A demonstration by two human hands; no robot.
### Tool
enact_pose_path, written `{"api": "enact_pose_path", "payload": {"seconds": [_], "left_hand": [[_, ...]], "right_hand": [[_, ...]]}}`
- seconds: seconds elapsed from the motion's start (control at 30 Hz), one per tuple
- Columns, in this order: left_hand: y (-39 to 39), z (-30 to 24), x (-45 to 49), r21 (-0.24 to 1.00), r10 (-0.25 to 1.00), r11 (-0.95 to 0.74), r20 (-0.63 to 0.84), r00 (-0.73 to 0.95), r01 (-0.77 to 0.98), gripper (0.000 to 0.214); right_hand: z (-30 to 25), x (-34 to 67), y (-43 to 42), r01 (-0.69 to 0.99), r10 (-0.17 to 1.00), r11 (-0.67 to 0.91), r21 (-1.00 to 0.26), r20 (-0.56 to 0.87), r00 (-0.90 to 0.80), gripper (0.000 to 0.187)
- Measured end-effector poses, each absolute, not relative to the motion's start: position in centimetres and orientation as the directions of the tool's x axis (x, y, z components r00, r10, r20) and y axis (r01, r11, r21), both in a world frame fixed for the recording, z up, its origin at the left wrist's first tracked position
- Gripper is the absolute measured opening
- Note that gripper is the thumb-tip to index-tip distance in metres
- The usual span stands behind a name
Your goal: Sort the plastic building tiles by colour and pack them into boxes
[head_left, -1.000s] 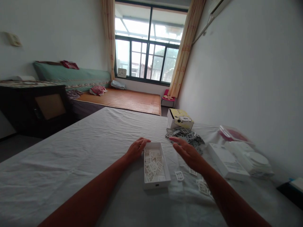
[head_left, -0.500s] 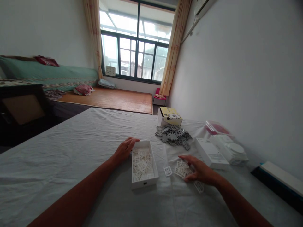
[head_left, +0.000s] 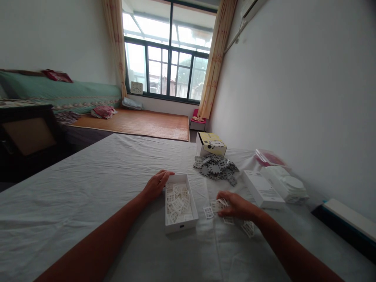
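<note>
An open white box (head_left: 181,226) stands on the white sheet, with several small white plastic window-frame pieces (head_left: 177,203) lying loose inside it. My left hand (head_left: 157,183) grips the box at its far left corner, fingers over the rim. To the right of the box, my right hand (head_left: 235,205) is closed around some of the same window-frame pieces (head_left: 219,204), partly hidden by the fingers. One loose window-frame piece (head_left: 208,212) lies flat between the box and my right hand. More pieces (head_left: 248,228) lie under and beside my right wrist.
A heap of grey gear-like plates (head_left: 216,167) lies beyond my right hand, before a yellow box (head_left: 212,144). A closed white box (head_left: 263,190), a white package (head_left: 284,184) and a pink-and-clear container (head_left: 272,157) line the wall. A dark-and-white long object (head_left: 346,223) lies far right.
My right hand has moved slightly left and its fingers have closed round some window-frame pieces. The white box has shifted a little to the right with my left hand on it.
</note>
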State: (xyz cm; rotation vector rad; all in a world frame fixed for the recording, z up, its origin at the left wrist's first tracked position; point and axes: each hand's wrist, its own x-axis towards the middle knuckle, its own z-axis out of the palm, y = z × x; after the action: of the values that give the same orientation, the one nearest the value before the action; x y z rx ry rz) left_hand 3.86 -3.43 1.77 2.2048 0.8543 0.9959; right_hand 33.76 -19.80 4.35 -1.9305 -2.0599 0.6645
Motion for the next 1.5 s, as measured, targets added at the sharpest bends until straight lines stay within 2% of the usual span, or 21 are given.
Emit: {"api": "enact_pose_path", "payload": {"seconds": [0.17,0.3,0.4,0.47,0.57,0.63,0.7,0.73,0.8,0.9,1.0,1.07,1.17,1.23,1.3,1.4,1.5], "left_hand": [[-3.3,1.6,3.9,0.714,0.741,-0.626,0.422,0.522,0.312,0.046],[-3.2,1.3,3.9,0.718,0.742,-0.625,0.423,0.520,0.307,0.047],[-3.2,1.3,3.9,0.704,0.731,-0.641,0.440,0.522,0.306,0.046],[-3.3,1.4,3.9,0.701,0.730,-0.643,0.441,0.522,0.308,0.046],[-3.5,1.5,3.8,0.701,0.734,-0.639,0.433,0.524,0.317,0.045],[-3.5,1.5,3.8,0.712,0.739,-0.627,0.415,0.532,0.316,0.045],[-3.5,1.6,3.7,0.729,0.744,-0.611,0.395,0.539,0.309,0.045],[-3.5,1.6,3.7,0.737,0.747,-0.603,0.387,0.540,0.305,0.044],[-3.5,1.6,3.7,0.748,0.751,-0.592,0.378,0.541,0.300,0.044],[-3.4,1.4,3.7,0.754,0.755,-0.585,0.372,0.541,0.299,0.044],[-3.3,1.3,3.8,0.738,0.747,-0.604,0.393,0.536,0.300,0.045],[-3.2,1.3,3.8,0.719,0.736,-0.625,0.415,0.535,0.303,0.044],[-3.2,1.4,3.9,0.706,0.732,-0.636,0.423,0.534,0.312,0.046],[-3.2,1.5,3.9,0.708,0.736,-0.632,0.421,0.529,0.316,0.047],[-3.3,1.6,3.9,0.715,0.739,-0.626,0.418,0.528,0.311,0.047],[-3.3,1.6,3.8,0.729,0.741,-0.617,0.409,0.533,0.298,0.047],[-3.2,1.5,3.8,0.735,0.746,-0.608,0.400,0.532,0.300,0.047]], "right_hand": [[4.5,34.1,-20.2,0.807,0.985,0.019,-0.591,-0.129,-0.117,0.016],[5.6,34.3,-19.6,0.586,0.973,-0.132,-0.799,-0.218,-0.077,0.024],[7.2,32.4,-18.1,0.462,0.989,-0.085,-0.883,-0.133,-0.072,0.032],[8.1,29.7,-17.0,0.512,0.995,0.032,-0.859,-0.021,-0.098,0.031],[8.8,25.0,-15.6,0.673,0.972,0.237,-0.700,0.174,-0.161,0.028],[9.0,22.8,-15.1,0.712,0.928,0.371,-0.596,0.272,-0.255,0.044],[9.2,22.3,-15.2,0.699,0.896,0.442,-0.563,0.314,-0.313,0.064],[9.4,22.9,-15.5,0.696,0.901,0.433,-0.573,0.308,-0.306,0.064],[9.6,25.5,-16.6,0.717,0.942,0.336,-0.611,0.235,-0.241,0.046],[9.1,31.4,-19.5,0.805,0.985,0.144,-0.576,0.007,-0.171,0.027],[7.6,36.5,-23.0,0.906,0.976,-0.033,-0.422,-0.209,-0.062,0.038],[6.6,38.3,-25.0,0.931,0.963,-0.086,-0.356,-0.268,-0.013,0.045],[5.8,38.5,-26.2,0.926,0.962,-0.080,-0.368,-0.273,-0.025,0.027],[5.7,37.8,-25.9,0.898,0.963,-0.072,-0.434,-0.265,-0.051,0.013],[5.7,36.8,-25.0,0.860,0.974,-0.053,-0.507,-0.216,-0.068,0.008],[5.4,35.4,-23.5,0.813,0.984,-0.020,-0.582,-0.157,-0.088,0.014],[4.9,34.1,-22.5,0.823,0.976,0.031,-0.567,-0.162,-0.148,0.030]]}}
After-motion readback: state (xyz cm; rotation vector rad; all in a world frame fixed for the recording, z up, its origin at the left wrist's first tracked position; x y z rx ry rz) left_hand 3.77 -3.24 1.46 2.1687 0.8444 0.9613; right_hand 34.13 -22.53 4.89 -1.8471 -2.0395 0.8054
